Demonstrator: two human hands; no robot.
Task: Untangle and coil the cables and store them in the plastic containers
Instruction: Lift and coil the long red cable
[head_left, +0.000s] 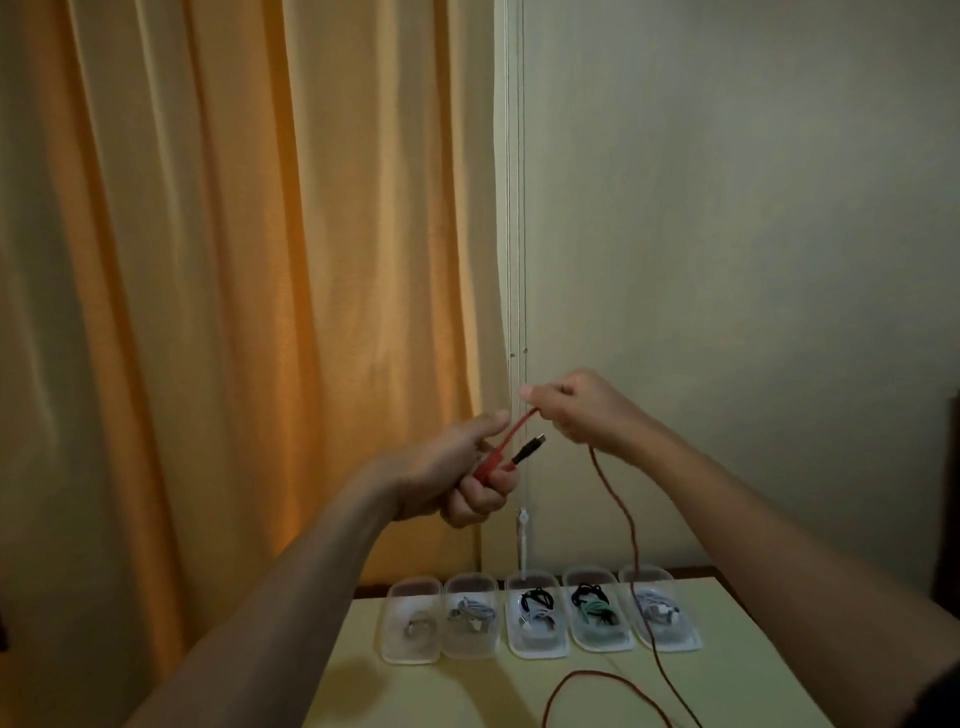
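An orange curtain (234, 260) fills the left half of the view and a pale wall (727, 234) the right, with thin blind cords (515, 208) hanging where they meet; below, a pale yellow table (467, 691) carries a row of five clear plastic containers (540, 616) along its far edge, each with coiled cables inside, grey ones on the left, black, white and green ones toward the right; both arms are raised well above the table in front of the curtain's edge; the left hand (457, 475) is closed on the red cable (631, 545) near its end, fingers curled round a short folded stretch, and the black plug (530, 448) sticks out of that fist, pointing up and to the right toward the other hand; the right hand (576, 408), higher and just beside it, is pinched shut on the same cable, so a short taut length slants up from left fist to right; from under the right hand the cable drops nearly straight down, passes in front of the rightmost container, and reaches the table, where it curves into a loose loop near the bottom edge of the view; the hanging length crosses the sight of that last container only, the other four being unobstructed.
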